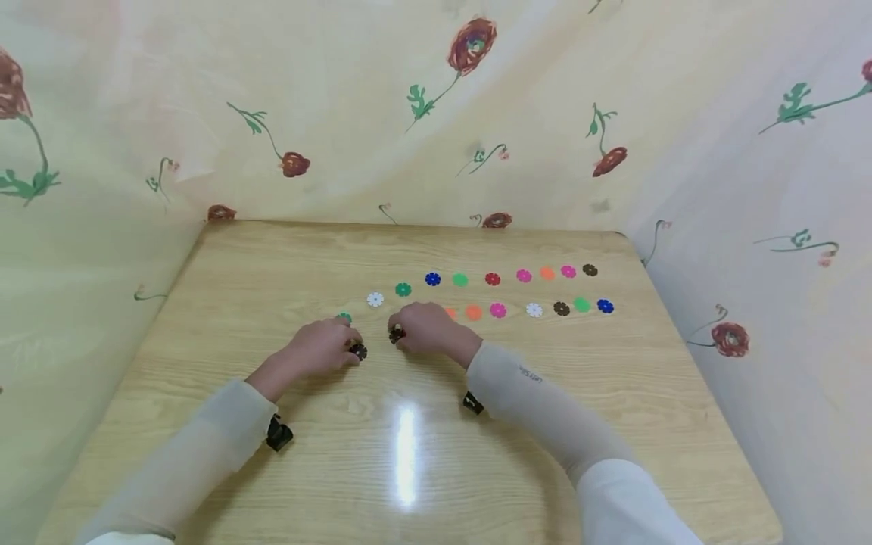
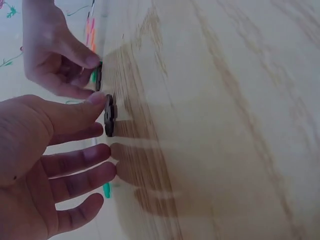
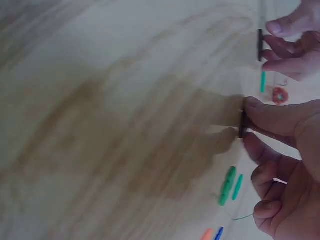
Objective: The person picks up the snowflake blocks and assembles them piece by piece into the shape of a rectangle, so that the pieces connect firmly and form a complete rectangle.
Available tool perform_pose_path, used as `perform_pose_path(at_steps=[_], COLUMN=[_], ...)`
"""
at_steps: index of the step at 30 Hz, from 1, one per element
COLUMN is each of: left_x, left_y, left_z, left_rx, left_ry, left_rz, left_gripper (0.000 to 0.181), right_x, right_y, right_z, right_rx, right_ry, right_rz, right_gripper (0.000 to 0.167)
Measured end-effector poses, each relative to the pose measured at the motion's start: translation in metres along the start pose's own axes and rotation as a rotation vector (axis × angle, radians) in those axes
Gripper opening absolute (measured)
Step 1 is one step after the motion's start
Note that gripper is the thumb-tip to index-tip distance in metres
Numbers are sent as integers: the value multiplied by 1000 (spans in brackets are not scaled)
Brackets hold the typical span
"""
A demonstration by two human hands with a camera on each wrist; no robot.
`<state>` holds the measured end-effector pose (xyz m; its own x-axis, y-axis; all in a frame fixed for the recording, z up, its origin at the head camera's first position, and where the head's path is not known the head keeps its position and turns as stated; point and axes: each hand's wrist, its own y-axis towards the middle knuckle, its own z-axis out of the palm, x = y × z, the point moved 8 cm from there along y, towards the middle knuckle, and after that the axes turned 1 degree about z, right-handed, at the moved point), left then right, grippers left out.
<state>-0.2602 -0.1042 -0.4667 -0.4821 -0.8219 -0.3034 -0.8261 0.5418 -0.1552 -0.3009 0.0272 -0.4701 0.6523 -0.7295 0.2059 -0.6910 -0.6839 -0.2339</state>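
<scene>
My left hand (image 1: 315,348) pinches a dark brown flower-shaped disc (image 1: 359,351) between thumb and index finger, its other fingers spread in the left wrist view. A second dark brown disc (image 1: 397,334) is held by my right hand (image 1: 429,329), gripped at its edges by thumb and forefinger (image 3: 255,145). Both discs stand on edge close to the tabletop, a short gap apart. Just beyond the left hand lies a green disc (image 1: 344,318), partly covered by the fingers. Under the right hand, an orange disc (image 1: 450,312) shows only in part.
Two rows of coloured flower discs lie flat across the wooden table (image 1: 545,424), among them a white disc (image 1: 375,300), a blue disc (image 1: 432,279) and a pink disc (image 1: 499,310). Flower-printed cloth (image 1: 341,91) surrounds the table's back and sides.
</scene>
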Motion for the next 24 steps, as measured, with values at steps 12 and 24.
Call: perform_pose_path(at_steps=[12, 24], left_x=[4, 13], left_y=[5, 8], left_z=[18, 13], left_rx=[-83, -111], left_ry=[-55, -622], left_rz=[-48, -147], left_gripper=[17, 6], right_x=[0, 0], right_y=[-1, -11], right_z=[7, -1], right_rx=[-30, -170], right_ry=[-57, 263], right_rz=[47, 28], right_gripper=[21, 10])
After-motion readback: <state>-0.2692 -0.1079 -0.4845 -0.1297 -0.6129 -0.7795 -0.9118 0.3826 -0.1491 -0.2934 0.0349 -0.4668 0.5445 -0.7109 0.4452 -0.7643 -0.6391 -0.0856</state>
